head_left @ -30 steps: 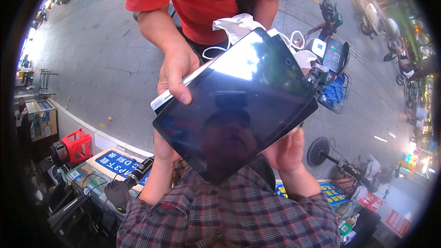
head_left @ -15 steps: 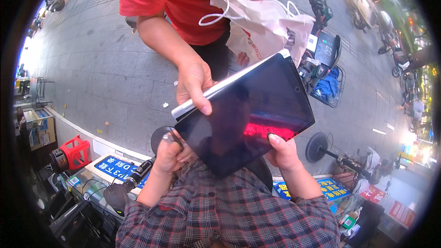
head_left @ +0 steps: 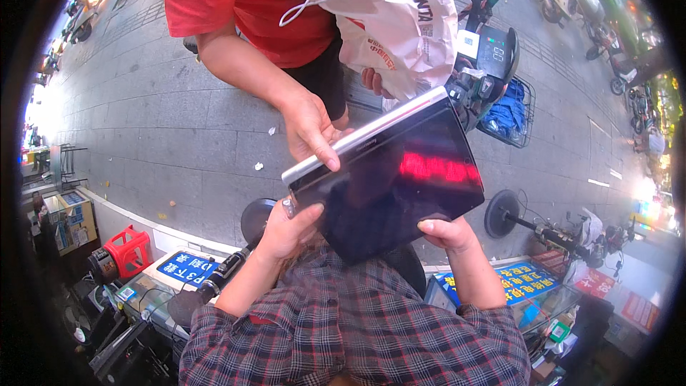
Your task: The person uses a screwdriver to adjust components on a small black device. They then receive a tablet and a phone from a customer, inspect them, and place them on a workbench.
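Observation:
A black glossy tablet (head_left: 379, 193) with a thick silver edge along its far side is held tilted in front of my chest. A red reflection glows on its dark screen. My left hand (head_left: 287, 229), wearing a ring, grips its lower left corner with the thumb on top. On the near right edge, my right hand (head_left: 449, 233) has its thumb over the screen and its fingers hidden beneath. Another person's hand (head_left: 312, 131) also holds the silver edge from the far side. That person's other hand (head_left: 374, 83) is by a white paper bag (head_left: 400, 25).
The person in a red shirt (head_left: 243, 14) stands opposite on grey paving. An electric scooter (head_left: 493, 64) with a blue-filled basket is at the right. Glass counters with blue signs (head_left: 187, 269) flank me, with a red plastic stool (head_left: 128, 251) at left and round-based stands (head_left: 502, 213) nearby.
My left hand has come onto the tablet's corner, its thumb now on top. The tablet has turned slightly and its screen reflection shifted. The paper bag sits further left in view.

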Action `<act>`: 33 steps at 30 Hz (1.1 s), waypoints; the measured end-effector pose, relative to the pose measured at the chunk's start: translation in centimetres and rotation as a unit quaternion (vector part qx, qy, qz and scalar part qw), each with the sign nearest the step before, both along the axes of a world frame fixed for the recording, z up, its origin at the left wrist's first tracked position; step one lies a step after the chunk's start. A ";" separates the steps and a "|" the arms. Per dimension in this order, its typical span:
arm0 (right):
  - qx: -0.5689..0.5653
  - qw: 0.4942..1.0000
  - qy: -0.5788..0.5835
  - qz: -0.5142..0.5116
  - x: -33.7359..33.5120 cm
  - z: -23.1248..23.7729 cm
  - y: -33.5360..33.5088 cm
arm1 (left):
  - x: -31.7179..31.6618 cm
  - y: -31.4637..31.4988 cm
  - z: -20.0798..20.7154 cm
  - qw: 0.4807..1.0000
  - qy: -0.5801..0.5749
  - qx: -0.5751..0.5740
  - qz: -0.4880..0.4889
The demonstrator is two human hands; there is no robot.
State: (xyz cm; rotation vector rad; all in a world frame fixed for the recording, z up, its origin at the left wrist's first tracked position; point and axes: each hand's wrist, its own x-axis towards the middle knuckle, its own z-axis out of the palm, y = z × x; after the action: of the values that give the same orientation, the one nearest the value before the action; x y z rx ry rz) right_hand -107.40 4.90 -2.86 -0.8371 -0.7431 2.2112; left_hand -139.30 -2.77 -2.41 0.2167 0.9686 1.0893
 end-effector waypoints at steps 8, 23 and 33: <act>0.040 0.998 -0.027 0.032 -0.7 -1.0 2.5 | -2.2 -2.5 -1.1 0.991 0.121 0.046 -0.035; -0.187 0.968 0.023 0.164 -19.2 -3.9 4.4 | -11.9 -8.4 -6.0 0.928 -0.003 -0.043 0.370; -0.170 0.938 -0.065 0.296 -26.1 -4.3 1.7 | -16.7 -13.0 -8.6 0.870 0.034 -0.075 0.487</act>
State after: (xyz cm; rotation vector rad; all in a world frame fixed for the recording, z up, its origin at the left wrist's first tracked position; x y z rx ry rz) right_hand -133.46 6.65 -7.20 -1.0329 -0.7570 2.9060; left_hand -155.99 -15.75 -10.99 -0.4243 1.2548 1.9174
